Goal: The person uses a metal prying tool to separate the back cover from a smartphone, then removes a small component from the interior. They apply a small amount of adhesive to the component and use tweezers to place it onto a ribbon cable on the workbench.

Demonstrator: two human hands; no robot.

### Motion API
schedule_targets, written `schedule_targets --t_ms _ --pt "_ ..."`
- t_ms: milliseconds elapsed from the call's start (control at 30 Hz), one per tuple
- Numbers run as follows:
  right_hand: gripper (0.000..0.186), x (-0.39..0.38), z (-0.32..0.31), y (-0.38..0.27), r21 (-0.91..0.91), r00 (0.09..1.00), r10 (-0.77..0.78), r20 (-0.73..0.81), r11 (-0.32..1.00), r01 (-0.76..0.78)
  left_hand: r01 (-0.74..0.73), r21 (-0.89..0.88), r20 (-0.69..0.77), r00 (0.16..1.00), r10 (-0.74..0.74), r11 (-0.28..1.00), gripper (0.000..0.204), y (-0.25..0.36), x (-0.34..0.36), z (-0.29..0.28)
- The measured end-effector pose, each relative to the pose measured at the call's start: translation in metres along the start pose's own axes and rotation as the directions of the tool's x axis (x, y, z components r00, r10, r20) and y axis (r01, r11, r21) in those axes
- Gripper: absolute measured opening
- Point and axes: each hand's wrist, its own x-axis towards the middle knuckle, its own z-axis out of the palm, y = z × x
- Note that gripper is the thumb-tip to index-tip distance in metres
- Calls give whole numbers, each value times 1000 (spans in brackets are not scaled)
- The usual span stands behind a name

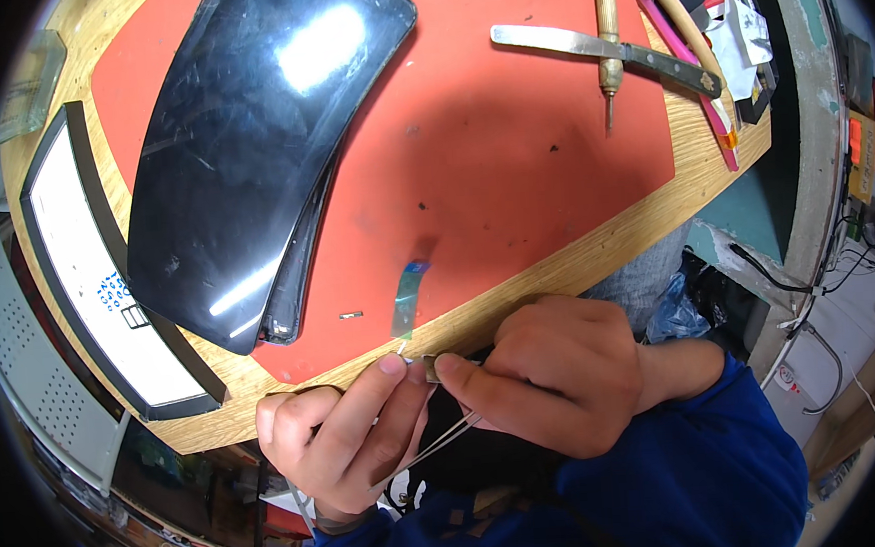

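My left hand [352, 429] is closed, thumb and forefinger pinching a small pale piece at the lower end of a translucent green strip of tape [406, 300]. Right beside it, my right hand [554, 377] is closed too. Its thumb and forefinger press on a tiny dark, brownish piece [427, 369] that touches the left fingertips; its kind is hard to make out. Thin metal tweezers [430, 452] lie slantwise below, between the left palm and the right fingers. On the red mat [494, 220], a tiny metal part [351, 316] lies left of the tape.
A glossy black screen panel [221, 176] rests on another dark panel [306, 251]. Left of them stands a white board with a black frame [106, 264]. At upper right lie a spatula knife [564, 41], a brass-coloured pen tool [608, 22] and a pink-handled brush [684, 48]. The wooden table edge [634, 216] runs near my hands.
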Motion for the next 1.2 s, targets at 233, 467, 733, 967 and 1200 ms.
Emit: schedule_targets --t_ms 233,467,733,967,1200 --pt "26 1 -1 1 -7 1000 -12 13 1000 12 -1 27 7 1000 1 1000 28 1 0 0" --pt "25 4 -2 0 19 999 -1 40 1000 0 11 7 -17 1000 -11 1000 28 1 -1 1" --pt "20 8 -8 -10 -54 992 42 118 998 -35 20 -16 -31 999 -21 1000 28 2 0 1" --pt "20 8 -7 -11 -70 991 50 123 997 -42 2 -20 -42 999 -3 1000 29 0 -1 2" --pt "21 8 -4 -9 -69 993 32 116 997 -24 -22 -12 -67 998 21 1000 29 -2 -3 6"
